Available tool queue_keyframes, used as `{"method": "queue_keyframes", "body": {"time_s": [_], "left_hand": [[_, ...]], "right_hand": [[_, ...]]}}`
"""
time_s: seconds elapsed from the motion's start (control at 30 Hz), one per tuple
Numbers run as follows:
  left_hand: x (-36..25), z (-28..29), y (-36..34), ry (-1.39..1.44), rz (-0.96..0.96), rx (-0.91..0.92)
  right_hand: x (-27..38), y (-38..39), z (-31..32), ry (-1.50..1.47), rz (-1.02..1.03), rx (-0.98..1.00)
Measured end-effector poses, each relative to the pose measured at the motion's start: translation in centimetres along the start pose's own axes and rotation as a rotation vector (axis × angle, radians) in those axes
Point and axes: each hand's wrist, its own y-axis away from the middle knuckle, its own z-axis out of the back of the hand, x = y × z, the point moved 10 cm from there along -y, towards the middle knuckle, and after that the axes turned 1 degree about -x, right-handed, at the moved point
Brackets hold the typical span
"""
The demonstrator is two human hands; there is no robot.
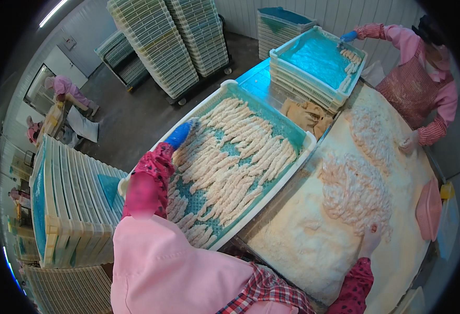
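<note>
My left hand [180,134], in a blue glove dusted white at the fingertips, reaches over the left side of a white tray [308,148] lined with teal mesh. Its fingers are drawn together against the ends of flour-coated meat strips [232,157]; whether one is between them I cannot make out. The strips lie side by side in slanting rows. My right hand [369,242], pale with flour, is low on the floury worktable [298,243], at the near end of a heap of wet-looking raw meat strips [353,191]. Its fingers are hidden.
Across the table a co-worker [415,86] has a blue-gloved hand [349,36] at another tray [319,52] and a bare-looking hand on the flour. Tall stacks of trays [75,204] stand at my left, and wheeled stacks [156,47] behind. A pink basket [428,209] sits at the right edge.
</note>
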Motion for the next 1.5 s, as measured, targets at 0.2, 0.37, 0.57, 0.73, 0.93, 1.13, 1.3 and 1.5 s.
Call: {"method": "queue_keyframes", "body": {"time_s": [0.2,0.37,0.57,0.73,0.93,1.13,1.3,1.5], "left_hand": [[0.0,3.3,7.7,0.021,0.322,0.185],[7.3,12.5,8.7,-0.559,-0.172,-0.100],[-9.6,-9.2,15.0,-0.266,-0.317,-0.059],[-16.1,-34.7,26.0,0.124,-0.430,0.647],[-12.0,-56.2,30.5,-0.220,-0.692,0.533],[-14.2,-53.8,34.2,-0.435,-1.018,0.727],[-12.4,-55.5,34.6,-0.653,-1.003,0.728],[-14.6,-51.4,32.8,-0.558,-1.022,0.585]], "right_hand": [[0.5,1.9,3.5,-0.629,-0.356,-0.008],[11.0,4.2,5.3,-0.301,0.115,0.000],[9.7,18.0,0.2,-0.249,0.448,0.865],[-1.8,15.2,2.0,-0.297,-0.131,0.333],[1.2,15.5,2.8,-0.320,-0.205,0.203],[-2.6,15.8,9.4,-0.200,0.059,0.106],[5.1,16.9,1.8,0.194,0.370,0.415],[-1.0,10.4,1.7,-0.064,0.055,0.298]]}}
